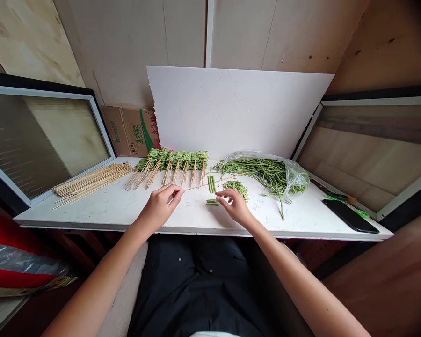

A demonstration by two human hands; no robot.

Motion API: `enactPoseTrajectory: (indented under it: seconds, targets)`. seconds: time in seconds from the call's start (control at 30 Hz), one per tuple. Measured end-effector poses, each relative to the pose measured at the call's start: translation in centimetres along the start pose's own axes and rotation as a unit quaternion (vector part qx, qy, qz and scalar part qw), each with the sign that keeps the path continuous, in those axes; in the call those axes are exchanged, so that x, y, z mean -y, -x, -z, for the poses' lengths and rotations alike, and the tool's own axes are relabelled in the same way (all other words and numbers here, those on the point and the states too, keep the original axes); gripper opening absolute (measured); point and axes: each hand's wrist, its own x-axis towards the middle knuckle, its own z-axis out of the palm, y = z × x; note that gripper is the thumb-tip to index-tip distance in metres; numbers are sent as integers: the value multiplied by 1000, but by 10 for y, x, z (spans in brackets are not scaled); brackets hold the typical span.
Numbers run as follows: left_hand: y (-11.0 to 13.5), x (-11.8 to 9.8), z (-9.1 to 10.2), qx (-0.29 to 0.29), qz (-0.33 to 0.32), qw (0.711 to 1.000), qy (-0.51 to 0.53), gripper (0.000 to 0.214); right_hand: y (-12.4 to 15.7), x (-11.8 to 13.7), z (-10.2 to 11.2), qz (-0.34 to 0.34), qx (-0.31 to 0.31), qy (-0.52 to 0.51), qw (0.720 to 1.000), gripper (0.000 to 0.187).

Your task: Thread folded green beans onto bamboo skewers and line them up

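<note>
My left hand [161, 202] pinches the near end of a thin bamboo skewer [196, 186] that carries two short green bean pieces [211, 183] threaded side by side. My right hand [234, 202] hovers over the white tabletop [126, 210], fingers curled down toward a loose cut bean piece [212, 202]. A small pile of cut bean pieces [236, 187] lies just beyond that hand. A row of finished bean skewers [171, 164] lies behind my left hand.
A bundle of bare skewers [91, 182] lies at the left. Long green beans in a clear plastic bag [270, 173] lie at the right. A black phone [351, 216] and scissors [333, 193] sit near the right edge. A white board [231, 107] leans on the wall.
</note>
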Motion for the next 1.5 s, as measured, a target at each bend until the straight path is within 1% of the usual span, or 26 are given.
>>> enactPoseTrajectory:
  seconds: [0.1,0.23,0.4,0.5,0.57,0.6,0.63,0.67,0.7,0.73,0.77,0.8,0.83,0.9,0.93,1.0,1.1,1.17,1.27,1.37,1.5]
  targets:
    - [1,7,-1,8,11,1000,1,19,6,-15,-8,56,53,147,986,24]
    - [2,15,-6,14,15,1000,5,19,9,-19,-16,76,82,247,963,22]
    - [3,18,-10,22,20,1000,4,21,5,-16,-22,64,89,341,934,20]
    - [5,19,-12,28,22,999,7,21,5,-16,-26,30,85,380,920,17]
    - [5,20,-13,29,22,999,7,22,5,-16,-25,13,82,392,916,17]
    - [6,21,-13,30,23,999,7,22,5,-17,-22,7,78,387,919,18]
    - [6,22,-13,30,24,999,6,22,4,-17,-19,1,69,368,927,19]
    - [6,23,-13,30,26,999,5,22,2,-18,-13,-8,54,331,942,19]
    - [6,24,-13,29,27,999,4,22,0,-19,-6,-22,32,273,961,17]
    - [6,25,-13,26,29,999,2,22,-4,-21,2,-41,6,197,980,13]
    - [5,26,-12,22,29,999,1,22,-8,-22,12,-62,-22,105,992,9]
    - [5,26,-11,18,29,999,0,23,-12,-22,22,-82,-48,9,995,16]
    - [5,27,-11,15,29,999,-2,23,-16,-22,32,-101,-72,-78,989,26]
    - [4,28,-10,8,27,1000,-4,23,-23,-18,51,-130,-109,-212,963,41]
    - [4,28,-10,5,27,1000,-5,23,-24,-14,59,-139,-118,-261,948,44]
    - [4,28,-10,1,24,1000,-6,23,-25,-4,71,-146,-113,-333,925,45]
    - [4,26,-11,3,18,1000,-10,24,-23,13,77,-144,-80,-394,904,41]
    - [5,24,-11,4,16,1000,-9,24,-21,21,74,-139,-70,-422,893,39]
    - [4,22,-11,5,16,1000,-7,23,-20,25,69,-140,-65,-454,878,37]
    - [4,21,-11,5,16,1000,-4,24,-20,24,65,-145,-63,-460,874,36]
    - [4,21,-12,4,19,1000,4,24,-20,25,66,-150,-61,-462,872,35]
